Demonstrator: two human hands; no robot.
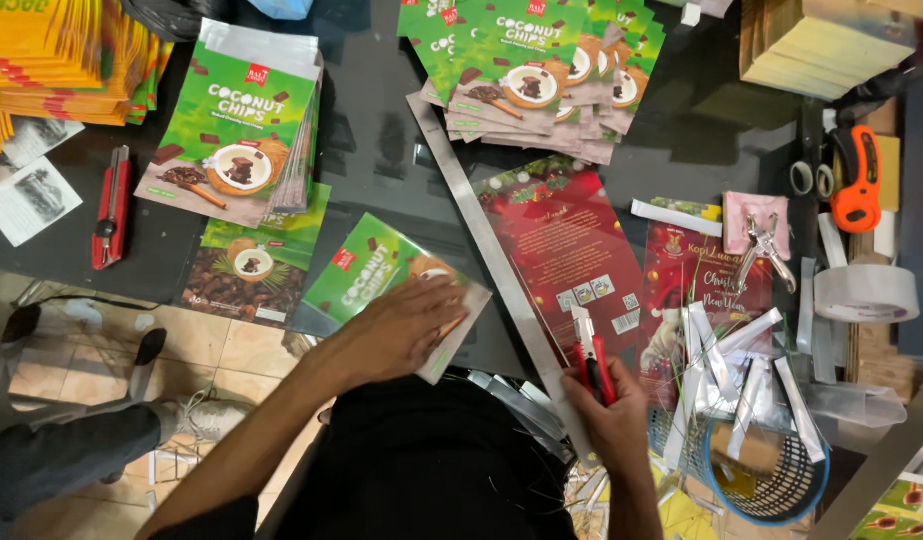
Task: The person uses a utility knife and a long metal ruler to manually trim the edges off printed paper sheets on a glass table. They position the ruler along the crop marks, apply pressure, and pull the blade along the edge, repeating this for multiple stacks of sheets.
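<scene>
The left hand (407,325) lies flat, fingers spread, pressing down a green printed foil pouch (387,285) that sits tilted at the near edge of the dark glossy table (382,150). The right hand (612,415) has its fingers curled tight around a red-handled utility knife (589,355), blade pointing away, just right of a long metal straightedge (492,255) running diagonally from far-left to near-right. A red festive pouch (572,250) lies right of the straightedge. Stacks of green pouches (237,130) rest far left and far centre; a blue mesh bin of cut strips (772,450) stands near right. The work looks to be at the trimming stage, between cuts. A next cut would seem to call for the pouch squared against the straightedge and held firm.
</scene>
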